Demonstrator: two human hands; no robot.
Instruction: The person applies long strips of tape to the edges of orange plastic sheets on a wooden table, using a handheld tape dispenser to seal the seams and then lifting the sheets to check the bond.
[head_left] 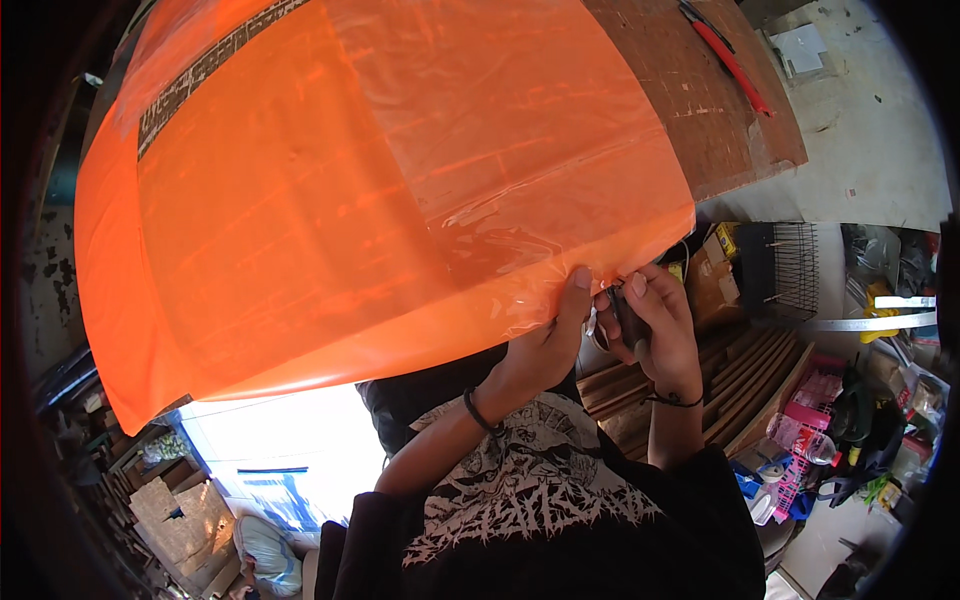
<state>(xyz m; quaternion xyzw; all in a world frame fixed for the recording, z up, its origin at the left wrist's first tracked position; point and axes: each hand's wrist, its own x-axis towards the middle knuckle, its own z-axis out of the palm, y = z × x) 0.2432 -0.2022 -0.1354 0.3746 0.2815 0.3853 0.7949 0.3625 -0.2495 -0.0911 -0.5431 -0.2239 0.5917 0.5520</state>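
Observation:
A large orange plastic sheet [290,190], part of it under a clear glossy film [520,150], is spread over the work surface and hangs over its near edge. My left hand [552,340] pinches the sheet's near edge toward the right, thumb on top. Just beside it, my right hand [657,325] is closed around a small dark tool [630,322] with a shiny metal part, held close to the sheet's edge. The fingers cover much of this tool, so its exact kind is unclear.
A brown board [740,140] at the far right carries a long red-and-black tool [730,65]. Long wooden strips [750,375] lie below my right arm, near a wire rack [795,262]. Pink baskets [815,390] and clutter stand at right; wood scraps [180,525] lie lower left.

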